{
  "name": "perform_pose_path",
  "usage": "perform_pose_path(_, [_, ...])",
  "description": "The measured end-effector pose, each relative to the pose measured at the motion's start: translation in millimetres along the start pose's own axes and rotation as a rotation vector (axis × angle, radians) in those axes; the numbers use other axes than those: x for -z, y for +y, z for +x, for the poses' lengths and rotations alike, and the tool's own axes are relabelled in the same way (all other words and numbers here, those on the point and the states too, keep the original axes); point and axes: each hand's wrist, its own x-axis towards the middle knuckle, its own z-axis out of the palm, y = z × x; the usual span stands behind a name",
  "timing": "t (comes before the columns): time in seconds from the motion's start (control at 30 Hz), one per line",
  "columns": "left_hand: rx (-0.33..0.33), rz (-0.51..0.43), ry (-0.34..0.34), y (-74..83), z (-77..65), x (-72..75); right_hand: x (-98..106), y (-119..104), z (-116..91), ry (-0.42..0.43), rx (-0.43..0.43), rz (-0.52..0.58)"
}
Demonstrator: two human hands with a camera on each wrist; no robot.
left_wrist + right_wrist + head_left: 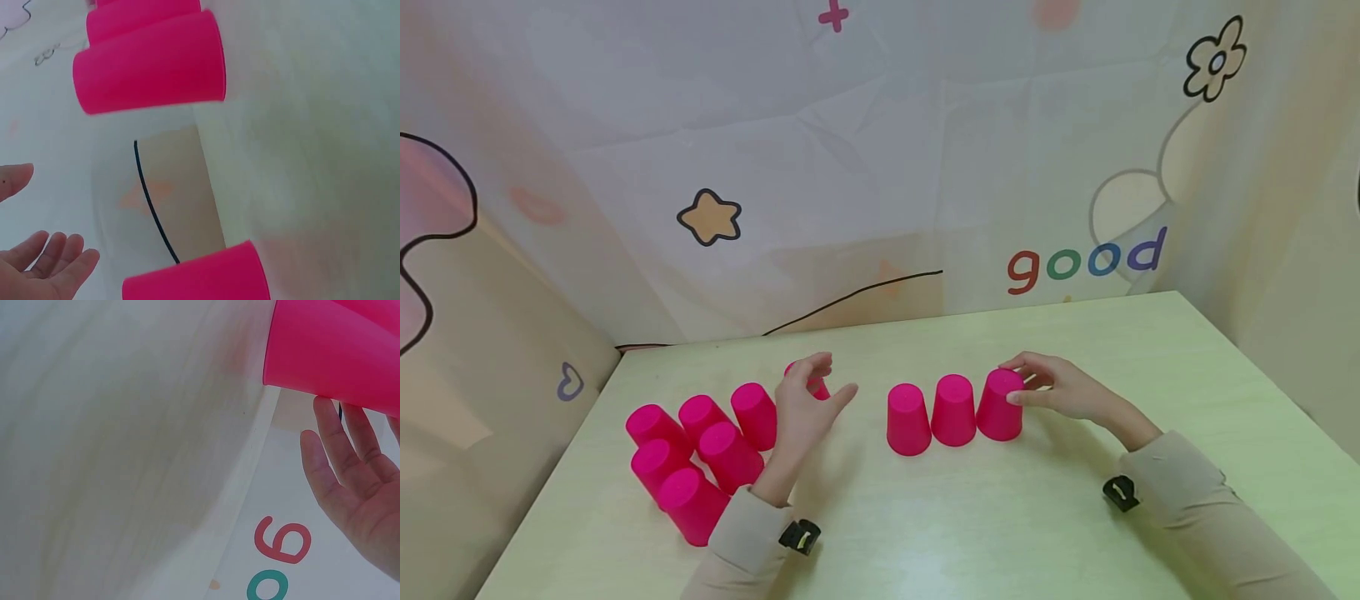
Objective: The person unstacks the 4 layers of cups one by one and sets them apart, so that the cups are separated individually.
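Three pink cups stand upside down in a row on the table: a left cup (908, 421), a middle cup (953, 411) and a right cup (997, 407). My right hand (1060, 387) holds that right cup near its top, the thumb in front and the fingers behind. Fingertips meet the cup's side in the right wrist view. My left hand (805, 408) hangs with thumb and fingers apart, holding nothing. Behind it, partly hidden, is another pink cup (824, 392). The left wrist view shows the left hand's spread fingers (78, 265) away from the cups.
Several more upside-down pink cups (694, 504) stand grouped at the table's left, partly behind the left forearm. A printed cloth (850, 208) hangs behind the table (940, 533). Black clips (801, 537) sit at both sleeve cuffs.
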Motion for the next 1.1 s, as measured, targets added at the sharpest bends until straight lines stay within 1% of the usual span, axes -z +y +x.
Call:
perform_pose_path(0.13, [0.009,-0.033,-0.042,0.3,-3.5,-10.6,-0.5,3.3,0.4,0.003,-0.01,-0.005])
perform_pose_path(0.37, [0.043,-0.108,-0.085,-1.7,-7.2,-25.1,-0.5,3.4,-0.7,0.004,-0.012,-0.003])
perform_pose_path(0.47, [0.019,-0.084,-0.111,-4.2,-8.3,-32.6,-0.3,2.2,-1.3,0.004,-0.008,0.0])
perform_pose_path(0.57, [0.017,-0.036,-0.145,-5.2,-9.6,-40.0,0.0,1.9,-1.2,0.004,-0.004,0.001])
perform_pose_path(0.63, [0.029,-0.018,-0.177,-4.8,-10.1,-44.2,0.3,2.5,-1.2,0.003,-0.002,-0.002])
perform_pose_path(0.73, [0.068,0.0,-0.23,-4.5,-10.4,-49.3,-0.1,3.6,-0.4,0.005,-0.004,-0.01])
perform_pose_path(0.87, [0.084,0.048,-0.283,-4.7,-11.3,-53.7,-0.7,3.6,0.2,0.006,-0.008,-0.014])
perform_pose_path(0.97, [0.081,0.077,-0.3,-4.6,-11.7,-55.7,-0.3,1.5,-0.3,0.004,-0.005,-0.012])
perform_pose_path(1.1, [0.082,0.08,-0.309,-4.3,-11.4,-56.1,0.0,-1.2,-0.9,0.002,-0.002,-0.005])
